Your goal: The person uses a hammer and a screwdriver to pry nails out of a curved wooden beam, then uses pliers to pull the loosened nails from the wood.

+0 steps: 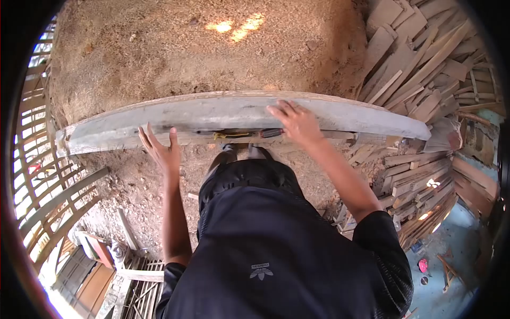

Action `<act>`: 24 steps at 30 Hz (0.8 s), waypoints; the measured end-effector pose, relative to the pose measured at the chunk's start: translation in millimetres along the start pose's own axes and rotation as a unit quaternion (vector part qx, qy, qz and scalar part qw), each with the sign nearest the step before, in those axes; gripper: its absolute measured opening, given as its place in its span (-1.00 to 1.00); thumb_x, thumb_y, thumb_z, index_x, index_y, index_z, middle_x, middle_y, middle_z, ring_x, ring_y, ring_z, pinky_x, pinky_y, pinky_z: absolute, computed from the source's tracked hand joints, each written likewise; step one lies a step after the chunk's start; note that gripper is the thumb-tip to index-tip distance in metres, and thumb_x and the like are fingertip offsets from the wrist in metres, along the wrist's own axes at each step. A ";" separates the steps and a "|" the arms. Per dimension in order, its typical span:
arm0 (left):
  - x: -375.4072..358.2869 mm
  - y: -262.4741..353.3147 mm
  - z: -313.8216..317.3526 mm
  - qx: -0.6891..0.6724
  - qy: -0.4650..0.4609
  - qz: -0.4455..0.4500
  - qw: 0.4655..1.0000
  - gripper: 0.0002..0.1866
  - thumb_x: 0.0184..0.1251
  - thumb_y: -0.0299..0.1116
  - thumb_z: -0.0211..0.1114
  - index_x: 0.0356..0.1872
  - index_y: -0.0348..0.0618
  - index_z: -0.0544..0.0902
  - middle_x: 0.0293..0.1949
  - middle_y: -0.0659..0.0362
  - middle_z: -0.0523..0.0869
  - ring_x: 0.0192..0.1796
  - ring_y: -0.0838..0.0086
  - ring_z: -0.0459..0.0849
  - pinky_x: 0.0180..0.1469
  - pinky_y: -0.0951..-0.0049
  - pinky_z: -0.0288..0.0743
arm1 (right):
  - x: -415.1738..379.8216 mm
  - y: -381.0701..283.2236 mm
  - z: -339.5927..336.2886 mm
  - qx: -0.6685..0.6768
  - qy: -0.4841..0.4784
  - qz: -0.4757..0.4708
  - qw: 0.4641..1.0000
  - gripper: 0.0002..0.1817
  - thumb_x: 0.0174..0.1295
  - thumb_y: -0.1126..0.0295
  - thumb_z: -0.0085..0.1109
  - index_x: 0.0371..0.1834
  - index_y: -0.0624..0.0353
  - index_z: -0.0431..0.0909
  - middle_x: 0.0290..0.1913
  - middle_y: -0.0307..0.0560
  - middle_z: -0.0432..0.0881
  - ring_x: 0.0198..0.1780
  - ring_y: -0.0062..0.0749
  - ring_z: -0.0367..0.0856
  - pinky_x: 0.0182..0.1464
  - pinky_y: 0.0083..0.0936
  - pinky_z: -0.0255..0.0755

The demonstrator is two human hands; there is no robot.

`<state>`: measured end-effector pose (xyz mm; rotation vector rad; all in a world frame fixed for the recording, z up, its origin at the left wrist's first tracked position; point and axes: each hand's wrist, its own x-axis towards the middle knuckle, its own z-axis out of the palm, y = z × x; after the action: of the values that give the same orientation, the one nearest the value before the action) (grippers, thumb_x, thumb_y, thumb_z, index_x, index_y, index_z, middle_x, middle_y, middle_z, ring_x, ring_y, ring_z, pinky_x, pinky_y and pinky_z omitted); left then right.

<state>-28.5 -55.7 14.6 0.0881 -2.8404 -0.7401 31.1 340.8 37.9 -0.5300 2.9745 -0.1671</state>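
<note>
The plank is lying crosswise at waist height in front of the person, above the sawdust. The right hand is pressing flat on it, fingers spread. The left hand is touching its near edge, fingers spread. Offcuts are lying at right.

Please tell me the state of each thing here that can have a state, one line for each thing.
Plank: lying across in front of the person, under both hands.
Left hand: open, fingers spread, at the plank's near edge.
Right hand: open, flat on the plank.
Wood offcuts: piled loosely at the right.
</note>
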 end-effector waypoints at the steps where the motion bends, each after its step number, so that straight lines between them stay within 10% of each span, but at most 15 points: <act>1: -6.6 -1.4 0.9 -0.045 0.015 -0.067 0.997 -0.07 0.36 0.12 0.34 0.58 -0.09 0.12 0.61 -0.19 -0.02 0.62 -0.20 -0.04 0.57 -0.19 -0.04 | 3.6 5.7 -1.8 0.029 -0.014 0.012 0.999 -0.21 0.05 0.40 0.40 0.45 -0.17 0.41 0.36 0.04 0.54 0.24 -0.02 0.64 0.26 -0.22 0.56; 8: -27.3 -3.9 10.1 -0.199 0.034 -0.228 0.952 -0.19 0.51 -0.10 0.25 0.59 -0.19 0.05 0.60 -0.18 0.03 0.63 0.03 0.03 0.61 -0.01 0.01 | 60.5 35.1 -46.3 0.091 -0.233 0.081 0.965 -0.20 0.07 0.32 0.42 0.48 -0.18 0.39 0.16 0.05 0.69 0.12 -0.01 0.68 0.12 -0.13 0.58; 17: -51.3 -21.9 29.3 -0.393 0.090 -0.256 0.879 -0.38 0.52 -0.39 0.25 0.51 -0.20 0.22 0.43 -0.08 0.38 0.48 0.15 0.36 0.45 0.25 0.29 | 47.2 29.3 -21.5 0.123 0.012 0.045 0.991 -0.19 0.00 0.17 0.53 0.38 0.00 0.41 0.00 0.15 0.72 0.03 0.09 0.70 0.08 -0.08 0.58; 24: -71.2 -16.9 37.5 -0.458 0.072 -0.324 0.825 -0.45 0.54 -0.39 0.22 0.45 -0.26 0.28 0.38 -0.03 0.47 0.36 0.29 0.49 0.39 0.32 0.37 | 73.5 38.6 -45.5 0.053 -0.188 0.060 0.979 -0.19 0.02 0.04 0.54 0.34 0.09 0.46 0.01 0.16 0.73 -0.03 0.09 0.73 0.00 -0.03 0.63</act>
<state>33.2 -44.8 -38.6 0.9173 -1.9724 -2.0218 -56.5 355.2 71.0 -0.3248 2.6020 -0.1883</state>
